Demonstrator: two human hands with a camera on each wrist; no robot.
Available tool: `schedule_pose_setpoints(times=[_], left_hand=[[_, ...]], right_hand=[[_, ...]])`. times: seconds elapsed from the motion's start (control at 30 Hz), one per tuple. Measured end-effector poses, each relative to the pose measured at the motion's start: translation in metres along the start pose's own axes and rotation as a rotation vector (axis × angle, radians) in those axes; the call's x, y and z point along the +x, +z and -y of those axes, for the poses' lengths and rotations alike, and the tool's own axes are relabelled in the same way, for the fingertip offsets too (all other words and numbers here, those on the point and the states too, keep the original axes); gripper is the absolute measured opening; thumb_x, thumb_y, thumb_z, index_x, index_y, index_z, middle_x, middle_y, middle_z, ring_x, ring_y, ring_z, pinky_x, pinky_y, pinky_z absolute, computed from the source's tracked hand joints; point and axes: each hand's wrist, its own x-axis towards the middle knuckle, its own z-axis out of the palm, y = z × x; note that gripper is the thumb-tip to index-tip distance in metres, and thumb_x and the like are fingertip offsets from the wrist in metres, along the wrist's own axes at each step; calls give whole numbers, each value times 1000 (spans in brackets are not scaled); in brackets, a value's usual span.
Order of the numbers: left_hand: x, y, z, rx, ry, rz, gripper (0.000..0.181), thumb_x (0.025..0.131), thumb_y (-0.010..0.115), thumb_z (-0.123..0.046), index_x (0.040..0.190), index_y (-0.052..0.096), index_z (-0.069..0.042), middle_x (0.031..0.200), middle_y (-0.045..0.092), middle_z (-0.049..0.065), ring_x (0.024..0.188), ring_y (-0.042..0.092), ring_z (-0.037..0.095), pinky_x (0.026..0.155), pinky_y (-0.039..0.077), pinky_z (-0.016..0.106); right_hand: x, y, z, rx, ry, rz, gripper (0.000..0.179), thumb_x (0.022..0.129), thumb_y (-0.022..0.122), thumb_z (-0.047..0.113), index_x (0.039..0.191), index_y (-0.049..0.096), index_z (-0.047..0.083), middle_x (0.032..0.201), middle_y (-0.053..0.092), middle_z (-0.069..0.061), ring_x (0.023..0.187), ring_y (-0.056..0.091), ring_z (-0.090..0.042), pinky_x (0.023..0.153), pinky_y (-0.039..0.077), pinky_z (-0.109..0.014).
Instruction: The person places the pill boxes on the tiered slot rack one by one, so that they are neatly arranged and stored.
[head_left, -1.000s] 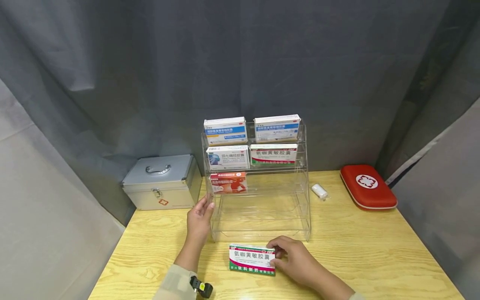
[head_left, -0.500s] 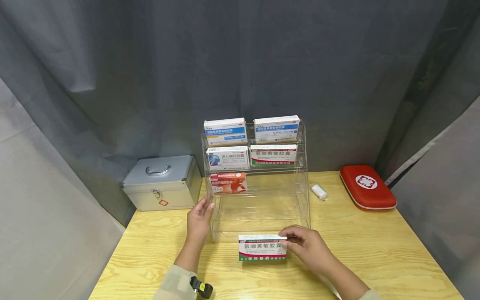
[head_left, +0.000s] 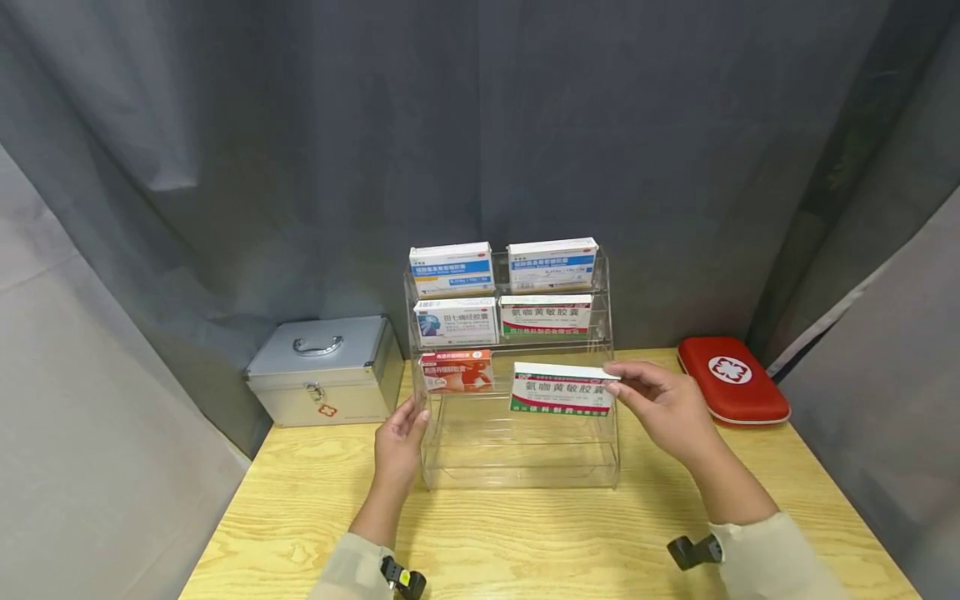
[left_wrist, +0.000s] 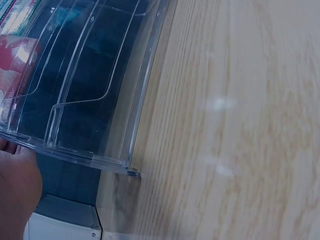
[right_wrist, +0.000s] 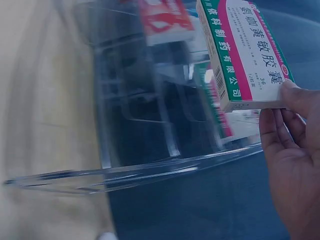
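Observation:
A clear acrylic display rack with stepped tiers stands mid-table. My left hand holds its left side, thumb toward the front; in the left wrist view this hand shows only partly at the edge. My right hand pinches the right end of a green, white and magenta medicine box, held up before the rack's third tier. The right wrist view shows that hand's thumb on the box's printed face. A red medicine box sits at the left of the third tier.
Two blue-and-white boxes fill the top tier. Below them stand a white box and another green-and-magenta box. A silver first-aid case lies left of the rack, a red zip case to the right, and a dark curtain behind.
My right hand has lifted the green-and-magenta medicine box from near the table, up and rightward to the third tier's height. The left hand stays on the rack.

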Motion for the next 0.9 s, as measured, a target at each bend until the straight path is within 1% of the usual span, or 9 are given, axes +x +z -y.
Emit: schedule_pose_setpoints(times=[0.1,0.2,0.33,0.43,0.57,0.67,0.8,0.83,0.9], left_hand=[[0,0,1,2,1,2,48,107,70,-6,152,58,1,156,60,22,150,56,39,119,50,25],[-1,0,1,3,4,0,48,106,70,-5,152,59,1,155,61,22,149,56,38,119,50,26],[-1,1,0,2,14,-4,48,106,70,-6,152,58,2,155,61,23,150,55,39,119,50,26],[-2,1,-1,1,11,-9,49,106,70,-6,152,58,3,155,61,23,150,56,40,118,51,26],[-3,1,-1,14,7,-10,49,107,70,-7,152,58,2,154,61,24,148,57,40,118,51,26],[-3,2,-2,13,7,-8,49,106,70,-7,152,57,2,154,61,24,148,57,40,118,51,26],[-3,2,-2,-1,6,-3,49,106,70,-6,153,57,2,155,61,23,149,56,39,119,50,26],[-2,2,-2,-2,5,-4,49,106,70,-6,153,57,2,155,61,23,149,56,39,119,51,26],[-2,1,-2,1,2,-6,49,106,70,-7,153,57,1,156,61,23,149,57,39,118,51,25]], right_hand=[[13,-7,6,-25,-37,-34,24,96,84,5,120,82,8,117,80,-13,88,68,4,73,59,-6],[25,-8,9,-53,-67,-57,24,96,84,6,120,82,8,119,80,-12,90,67,6,77,58,-3],[41,-5,10,-85,-88,-91,24,97,83,5,121,82,10,120,80,-9,95,65,12,84,54,1],[52,-1,10,-77,-121,-110,26,96,83,0,120,82,8,120,81,-11,99,63,16,88,53,3],[62,6,9,-86,-171,-103,27,93,83,-5,117,83,7,121,81,-12,106,62,20,91,52,4],[66,10,6,-124,-178,-85,27,92,84,-5,116,84,7,123,81,-11,110,68,8,91,50,5],[68,15,2,-173,-159,-60,26,93,84,-3,116,83,8,124,80,-10,112,76,-21,87,47,8],[68,16,1,-183,-157,-52,26,93,84,-3,117,83,8,125,80,-10,112,77,-26,86,47,8],[68,19,-2,-202,-153,-36,25,95,83,-1,117,83,8,125,80,-11,111,78,-30,84,50,4]])
